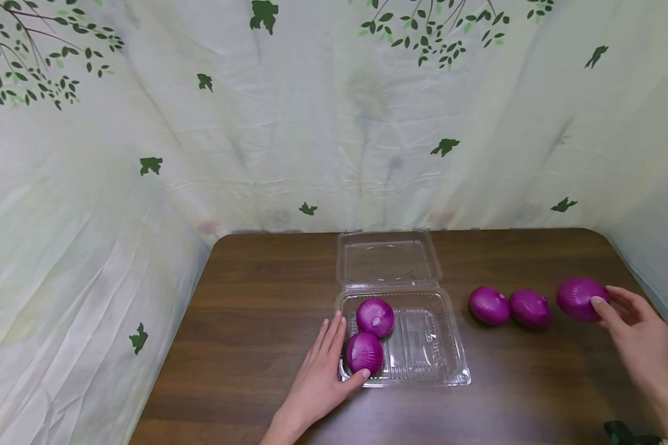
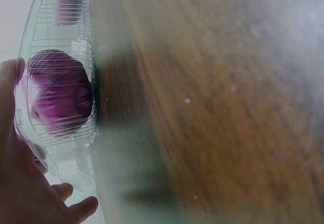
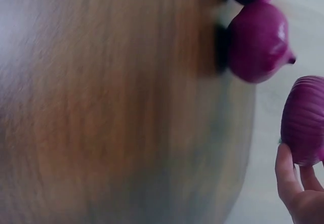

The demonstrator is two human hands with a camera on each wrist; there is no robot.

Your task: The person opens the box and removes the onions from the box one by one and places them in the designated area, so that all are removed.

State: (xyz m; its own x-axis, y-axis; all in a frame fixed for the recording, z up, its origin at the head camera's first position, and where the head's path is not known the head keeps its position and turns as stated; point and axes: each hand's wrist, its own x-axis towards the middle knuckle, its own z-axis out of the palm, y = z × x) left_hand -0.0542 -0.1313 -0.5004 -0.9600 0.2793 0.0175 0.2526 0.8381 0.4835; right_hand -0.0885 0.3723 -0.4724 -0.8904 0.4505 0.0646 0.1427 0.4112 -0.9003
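Two purple onions (image 1: 375, 317) lie in the left half of a clear plastic clamshell container (image 1: 451, 334), whose lid (image 1: 389, 259) is folded back flat. My left hand (image 1: 323, 377) rests at the container's front left corner, fingers extended along its left side and thumb at the front rim. Through the ribbed wall in the left wrist view shows an onion (image 2: 61, 92). On the right, my right hand (image 1: 640, 327) holds another purple onion (image 1: 581, 299) between thumb and fingers. That onion (image 3: 304, 118) appears above the tabletop in the right wrist view.
Two more onions (image 1: 488, 305) sit side by side between the container and my right hand. All stands on a dark brown wooden table (image 1: 256, 321) with rounded back corners. A pale cloth with leaf prints (image 1: 323, 123) hangs behind and at the sides.
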